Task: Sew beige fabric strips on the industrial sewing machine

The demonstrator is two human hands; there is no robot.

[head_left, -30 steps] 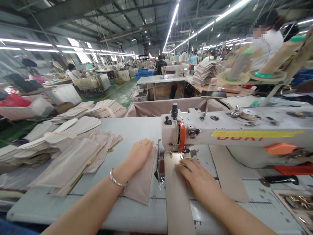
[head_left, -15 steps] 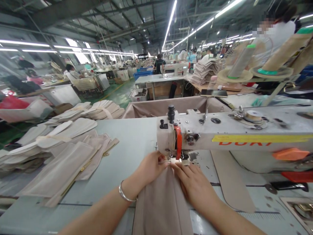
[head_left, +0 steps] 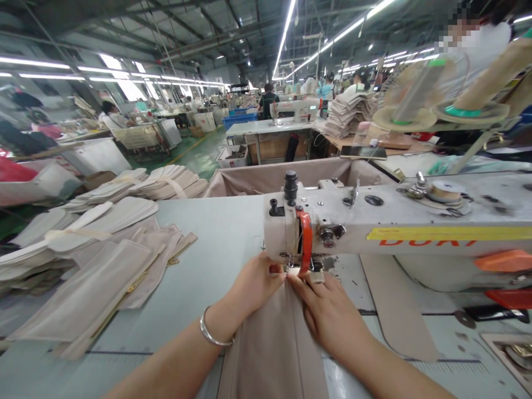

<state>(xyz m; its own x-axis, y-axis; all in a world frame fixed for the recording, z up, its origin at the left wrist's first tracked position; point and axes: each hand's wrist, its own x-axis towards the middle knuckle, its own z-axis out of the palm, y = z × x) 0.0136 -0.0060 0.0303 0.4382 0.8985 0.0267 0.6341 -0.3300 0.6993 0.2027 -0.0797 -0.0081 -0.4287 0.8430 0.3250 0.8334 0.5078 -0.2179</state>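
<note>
My left hand pinches the top edge of a long beige-taupe fabric piece, close to the needle area. A silver bangle circles that wrist. Against the same edge, from the other side, my right hand grips the fabric with its front fingers, the rest lying over the machine bed; its thumb is mostly hidden. Just beyond the fingertips stands the head of a white sewing machine with an orange-red guard. A small pale block shows beside my right fingers. The fabric hangs toward me over the table's near side.
Left on the table lie stitched beige pieces with zippers and banded stacks of pale cut panels. A rounded taupe panel lies under the machine arm. Thread cones stand at right; a fabric-lined bin sits behind.
My hands keep nearly the same hold at the needle area. The small pale block now shows beside my right fingers. The view has shifted slightly.
</note>
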